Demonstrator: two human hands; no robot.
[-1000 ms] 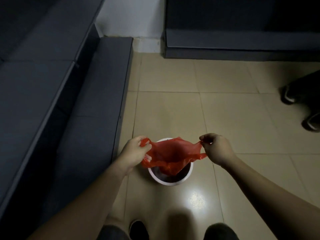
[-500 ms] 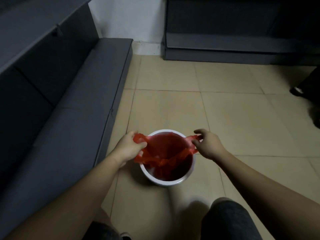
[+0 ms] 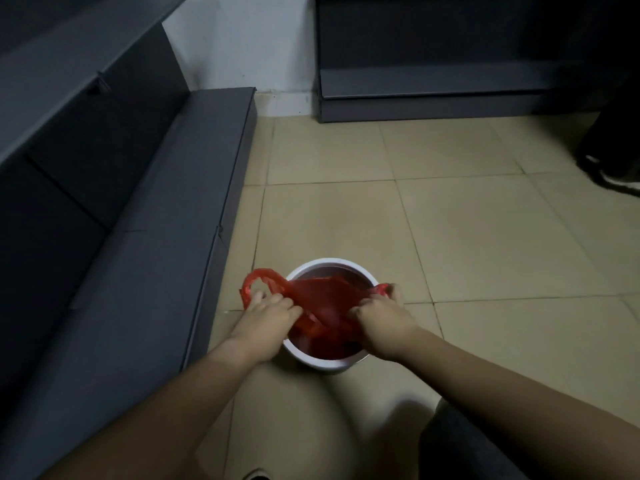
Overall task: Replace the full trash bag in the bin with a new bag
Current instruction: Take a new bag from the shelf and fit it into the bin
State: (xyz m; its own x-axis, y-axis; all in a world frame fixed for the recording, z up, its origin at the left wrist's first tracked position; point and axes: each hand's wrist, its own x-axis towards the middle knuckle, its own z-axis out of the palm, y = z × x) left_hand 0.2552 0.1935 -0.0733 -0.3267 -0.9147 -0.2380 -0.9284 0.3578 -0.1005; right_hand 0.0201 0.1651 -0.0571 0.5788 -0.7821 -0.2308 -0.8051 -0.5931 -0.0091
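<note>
Along the left runs a dark grey sofa [image 3: 145,237], its low base edge just beside the bin on the tiled floor [image 3: 485,254]. Next comes the left hand [image 3: 266,315], closed on the near-left edge of the red bag [image 3: 322,299], fingers curled into the plastic; one handle loop [image 3: 256,282] stands free above the knuckles, out past the rim on the sofa side. In the middle sits the white bin [image 3: 332,363], round and upright, with the red bag already sunk into it: the film dips down inside, and the far part of the rim is bare, with no plastic folded over it. To the right, the right hand [image 3: 379,322] is likewise clenched on the bag's near-right edge, with the other handle [image 3: 381,288] bunched at its fingertips by the rim. Both hands grip firmly, neither one open. By the look of it the old bag is out and this is the lining step: the new bag is being spread and seated. The next move probably calls for pulling the mouth wider and stretching its edge over the rim all round, starting at the two sides held, with an even pull so the thin film neither tears nor slips back in. At far right, a dark shoe [image 3: 616,174] stands well apart.
</note>
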